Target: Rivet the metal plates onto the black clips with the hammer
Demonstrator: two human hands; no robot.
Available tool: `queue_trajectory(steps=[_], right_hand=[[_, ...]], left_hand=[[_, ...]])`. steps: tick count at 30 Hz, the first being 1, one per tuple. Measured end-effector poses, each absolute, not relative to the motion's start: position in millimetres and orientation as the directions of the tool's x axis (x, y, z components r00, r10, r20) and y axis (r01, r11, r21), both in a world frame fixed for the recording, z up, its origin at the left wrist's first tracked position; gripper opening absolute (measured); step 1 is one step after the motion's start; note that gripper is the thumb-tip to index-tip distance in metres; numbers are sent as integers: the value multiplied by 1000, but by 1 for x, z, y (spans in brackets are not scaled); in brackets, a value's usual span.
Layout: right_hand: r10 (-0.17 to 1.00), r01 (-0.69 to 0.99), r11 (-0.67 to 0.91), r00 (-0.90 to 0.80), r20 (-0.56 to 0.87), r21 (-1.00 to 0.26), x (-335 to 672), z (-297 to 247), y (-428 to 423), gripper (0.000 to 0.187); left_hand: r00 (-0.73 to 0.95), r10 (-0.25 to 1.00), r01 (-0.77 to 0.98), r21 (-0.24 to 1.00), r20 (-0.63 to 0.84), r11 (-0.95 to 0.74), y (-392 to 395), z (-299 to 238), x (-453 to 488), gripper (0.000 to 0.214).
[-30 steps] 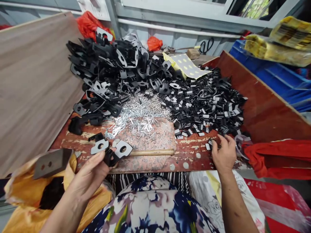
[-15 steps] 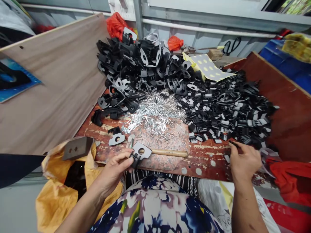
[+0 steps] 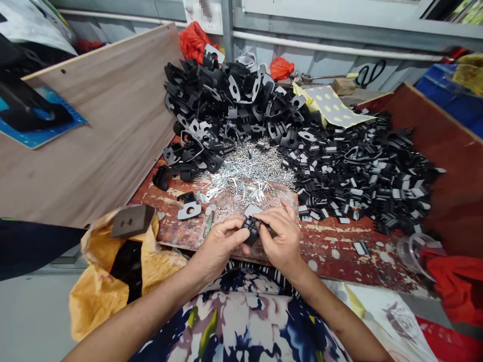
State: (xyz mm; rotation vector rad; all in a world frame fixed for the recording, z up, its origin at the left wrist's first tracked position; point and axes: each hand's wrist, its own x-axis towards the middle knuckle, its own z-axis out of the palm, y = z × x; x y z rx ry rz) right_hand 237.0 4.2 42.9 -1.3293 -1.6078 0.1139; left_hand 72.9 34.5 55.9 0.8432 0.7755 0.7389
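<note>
A black plastic bracket (image 3: 250,236) with a grey face is held in front of my body, over the table's front edge. My left hand (image 3: 222,241) is closed, thumb and fingers pinching the bracket from the left. From the right, the closed fingers of my right hand (image 3: 281,236) press a small black piece (image 3: 256,219) against the bracket; the fingers partly cover both. Another bracket with a round hole (image 3: 189,210) lies to the left on the table. Beside it is a thin green-handled tool (image 3: 209,224). The hands hide the hammer seen earlier.
Black brackets (image 3: 211,100) are heaped at the back, with loose nails (image 3: 241,176) before them. Small black clips (image 3: 339,171) pile up at right. A wooden board (image 3: 113,110) walls the left, above a yellow sack (image 3: 98,281). One clip (image 3: 361,248) lies alone.
My right hand has come from the small clips at the right to meet my left hand. The bracket has moved right and is turned more upright. The view has shifted slightly.
</note>
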Motion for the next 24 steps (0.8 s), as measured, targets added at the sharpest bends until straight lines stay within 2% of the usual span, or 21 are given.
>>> queue_trajectory(steps=[4,7,13,16,18,20,24], right_hand=[[770,662,401,131,624,-633,237,37,-2,27],[807,635,409,85,585,-655,235,34,-10,35],[940,401,285,63,336,-871,225,22,-28,40],[967,345,245,-15,256,-906,226,17,-32,44],[970,360,243,-112,217,-901,236,17,-28,44],[973,421,227,-133,188,-878,254,20,-21,36],[952,676,139,112,286,-724,301,24,3,24]], left_hand=[[514,812,-282,840,-276,464,32,54,73,25],[512,808,-266,840,-293,473,30,48,71,26],[462,822,-156,882,-333,445,28,30,64,27],[462,831,-120,906,-310,405,29,26,56,28],[493,813,-109,905,-311,412,30,26,49,27],[505,798,-114,891,-329,439,31,27,41,25],[406,820,-163,850,-405,501,33,31,27,28]])
